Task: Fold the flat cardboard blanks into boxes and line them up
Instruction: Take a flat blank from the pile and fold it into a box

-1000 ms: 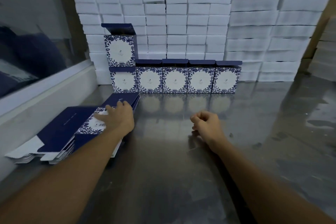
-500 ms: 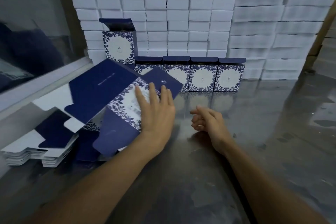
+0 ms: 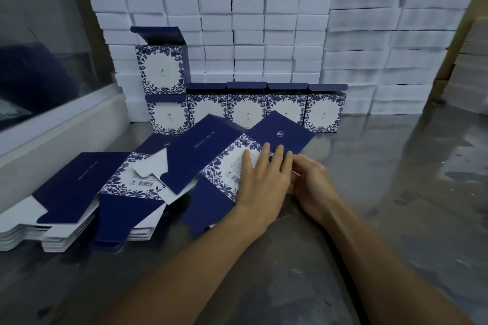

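A flat navy and floral cardboard blank (image 3: pixel 211 150) is lifted at a slant over the metal table, in front of the box row. My left hand (image 3: pixel 264 179) lies across its floral panel with straight fingers on top; the thumb is hidden beneath. My right hand (image 3: pixel 311 179) touches the blank's right edge just behind the left fingers, its fingertips hidden. A stack of flat blanks (image 3: pixel 79 192) lies at the left. Several folded boxes (image 3: pixel 264 111) with open lids stand in a row at the back, and one more box (image 3: pixel 161 68) sits on top of the leftmost.
White foam blocks (image 3: pixel 264 29) are stacked in a wall behind the boxes, with brown cartons above. A white ledge and glass pane (image 3: pixel 52 124) run along the left. The steel table (image 3: pixel 396 192) is bare and reflective at the right and front.
My left hand has carried the top blank off the stack to the right, toward the table's middle. My right hand has come forward to meet the blank's right edge.
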Tool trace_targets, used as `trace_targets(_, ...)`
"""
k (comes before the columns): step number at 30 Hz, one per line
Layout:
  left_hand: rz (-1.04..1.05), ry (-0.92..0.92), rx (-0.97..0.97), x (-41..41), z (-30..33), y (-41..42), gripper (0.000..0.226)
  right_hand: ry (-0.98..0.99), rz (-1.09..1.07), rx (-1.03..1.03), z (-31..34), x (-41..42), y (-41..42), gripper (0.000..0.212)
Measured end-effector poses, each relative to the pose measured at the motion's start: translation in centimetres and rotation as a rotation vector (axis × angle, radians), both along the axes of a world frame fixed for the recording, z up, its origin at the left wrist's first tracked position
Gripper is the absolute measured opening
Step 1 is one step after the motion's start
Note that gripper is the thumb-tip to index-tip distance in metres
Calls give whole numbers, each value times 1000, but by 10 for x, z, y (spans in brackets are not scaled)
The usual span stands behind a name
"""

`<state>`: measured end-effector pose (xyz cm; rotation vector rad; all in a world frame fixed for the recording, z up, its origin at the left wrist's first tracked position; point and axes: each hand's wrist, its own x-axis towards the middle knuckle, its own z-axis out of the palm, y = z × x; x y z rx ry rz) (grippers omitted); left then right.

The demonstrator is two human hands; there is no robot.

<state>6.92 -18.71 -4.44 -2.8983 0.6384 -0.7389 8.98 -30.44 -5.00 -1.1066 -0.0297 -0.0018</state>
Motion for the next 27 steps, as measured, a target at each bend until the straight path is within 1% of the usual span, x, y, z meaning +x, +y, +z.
trace_targets(2, -51, 33, -182, 2, 2, 9, 57, 21, -150, -22, -2, 4, 2, 19)
trace_targets(3, -45, 29, -270, 3, 6, 17, 55, 24, -218, -33, -3, 6, 2, 22)
trace_targets(4, -12, 22, -324, 5, 11, 27, 54, 27, -275, -40, -3, 7, 2, 24)
trace_targets(6, 105, 7, -353, 14, 23, 52, 53, 40, -369, -64, -3, 9, 1, 29)
trace_targets(7, 169, 17, -378, 19, 29, 67, 54, 49, -399, -74, -4, 9, -1, 28)
trace_targets(9, 292, 82, -495, 27, 41, 95, 61, 69, -437, -77, -4, 9, -4, 19)
trace_targets(10, 340, 142, -575, 29, 46, 107, 66, 77, -451, -78, -4, 10, -5, 16)
trace_targets(11, 358, 247, -701, 31, 50, 117, 69, 84, -463, -83, -3, 9, -6, 18)
trace_targets(12, 340, 386, -880, 31, 53, 124, 69, 88, -473, -82, -3, 10, -8, 19)
trace_targets(13, 296, 519, -1083, 32, 54, 129, 66, 88, -473, -59, -2, 9, -8, 17)
trace_targets(14, 258, 604, -1256, 33, 54, 133, 64, 90, -451, -14, -1, 9, -9, 10)
trace_targets(16, 236, 613, -1467, 34, 52, 137, 68, 110, -364, 71, 3, 7, -9, 19)
trace_targets(19, 222, 578, -1699, 38, 44, 136, 71, 102, -173, 125, 14, 4, -8, 27)
trace_targets(21, 255, 556, -1759, 41, 41, 135, 71, 152, -22, 193, 19, -2, -3, 32)
trace_targets(22, 282, 533, -1766, 41, 40, 135, 64, 185, 42, 244, 22, -6, 1, 38)
trace_targets(23, 295, 502, -1791, 42, 37, 135, 52, 192, 75, 286, 21, -5, 2, 45)
trace_targets(25, 196, 519, -1994, 41, 34, 134, 17, 160, 40, 350, 18, -3, 2, 53)
trace_targets(26, 106, 566, -2115, 37, 33, 131, 9, 139, 25, 362, 18, -2, 2, 49)
trace_targets(27, 35, 596, -2194, 33, 31, 129, 11, 134, 15, 345, 16, 1, 1, 42)
